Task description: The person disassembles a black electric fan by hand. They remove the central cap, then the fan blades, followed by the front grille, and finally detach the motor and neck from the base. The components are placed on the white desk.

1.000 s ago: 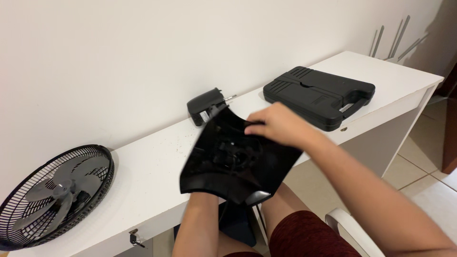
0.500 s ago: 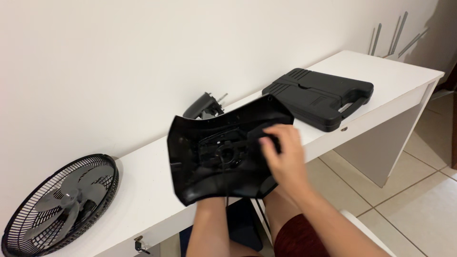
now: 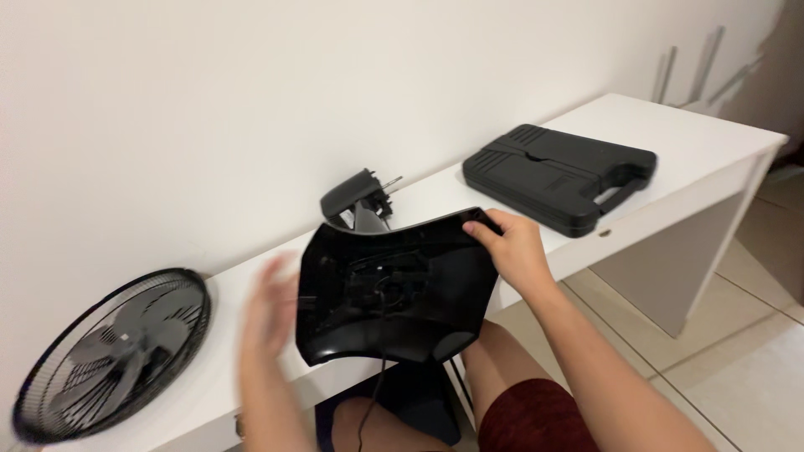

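Gripping the top corner of a glossy black fan base (image 3: 394,289), the right hand (image 3: 512,251) holds it tilted above the white desk (image 3: 670,134). Left hand (image 3: 268,310) is blurred beside its edge — fingers spread, holding nothing.

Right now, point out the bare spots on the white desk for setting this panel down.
Free: the white desk top right of and behind the black plastic carry case, and the strip between the black fan grille and small black motor part. Crowded: the middle, under the glossy black curved panel.
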